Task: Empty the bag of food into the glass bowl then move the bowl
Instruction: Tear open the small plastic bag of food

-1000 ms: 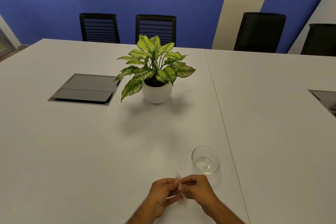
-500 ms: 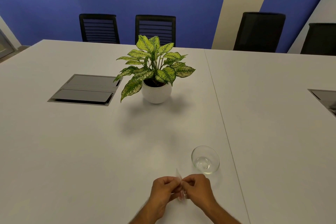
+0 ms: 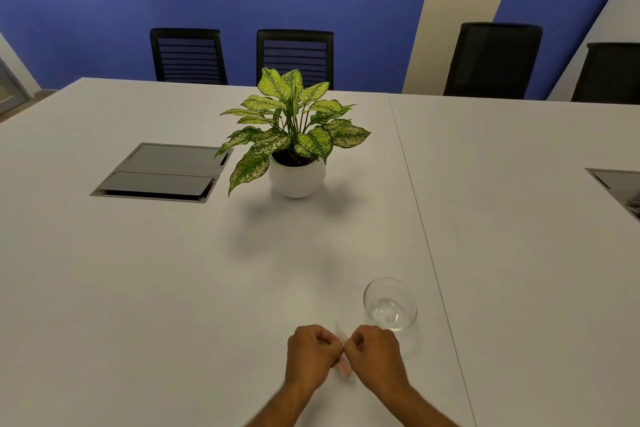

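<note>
A small clear plastic bag of food hangs between my two hands just above the white table, near its front edge. My left hand and my right hand are both closed, each pinching one side of the bag's top, knuckles almost touching. Only a thin transparent strip and a pinkish bit of the bag show between the fists. The empty glass bowl stands on the table just beyond and to the right of my right hand, not touched.
A potted plant in a round white pot stands mid-table. A grey cable hatch is set into the table at left, another hatch at the right edge. Black chairs line the far side.
Both hands have turned into tighter fists and shifted slightly apart at the bag's top. The bowl has not moved.
</note>
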Demonstrator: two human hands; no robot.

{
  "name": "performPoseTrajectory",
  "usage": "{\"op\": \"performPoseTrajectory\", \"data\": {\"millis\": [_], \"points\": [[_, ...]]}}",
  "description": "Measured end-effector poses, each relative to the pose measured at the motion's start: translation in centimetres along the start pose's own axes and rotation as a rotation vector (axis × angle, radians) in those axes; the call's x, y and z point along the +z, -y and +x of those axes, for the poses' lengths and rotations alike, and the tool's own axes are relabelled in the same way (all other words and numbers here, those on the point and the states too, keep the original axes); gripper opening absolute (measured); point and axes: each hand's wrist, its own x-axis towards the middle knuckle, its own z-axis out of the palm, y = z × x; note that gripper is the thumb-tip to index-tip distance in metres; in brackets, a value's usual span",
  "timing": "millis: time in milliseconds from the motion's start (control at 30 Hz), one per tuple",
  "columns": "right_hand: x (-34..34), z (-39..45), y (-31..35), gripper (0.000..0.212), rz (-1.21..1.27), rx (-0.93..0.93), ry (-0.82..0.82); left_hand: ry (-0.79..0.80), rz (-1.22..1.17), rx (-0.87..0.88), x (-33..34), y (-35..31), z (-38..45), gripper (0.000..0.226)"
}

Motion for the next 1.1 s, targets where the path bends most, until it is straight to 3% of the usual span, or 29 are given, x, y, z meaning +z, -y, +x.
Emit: {"op": "performPoseTrajectory", "data": {"millis": [267,533,633,733,967,1100], "points": [[-1.0,0.8,-0.1,0.023,-0.191,-0.043,-0.016,-0.038,0.099,-0.012,-0.2,-0.7,0.1,0.023],[-2.5,1.3,-1.0,0.015,-0.22,-0.066,-0.068,-0.068,0.16,-0.034,-1.4,-1.2,0.4,0.023],[-2.2,1.2,-0.3,0.016,-0.155,-0.163,0.019,-0.056,0.167,-0.012,-1.1,-1.2,0.6,0.023],[-1.2,1.0,0.5,0.02,-0.191,-0.138,0.123,-0.047,0.173,0.012,-0.8,-1.0,0.7,0.023],[-1.7,0.9,1.5,0.033,-0.386,-0.165,0.127,-0.053,0.088,0.02,-0.9,0.6,0.8,0.017],[-2.8,0.7,2.1,0.046,-0.361,-0.153,0.141,0.133,0.152,0.104,-1.8,2.9,0.7,0.053]]}}
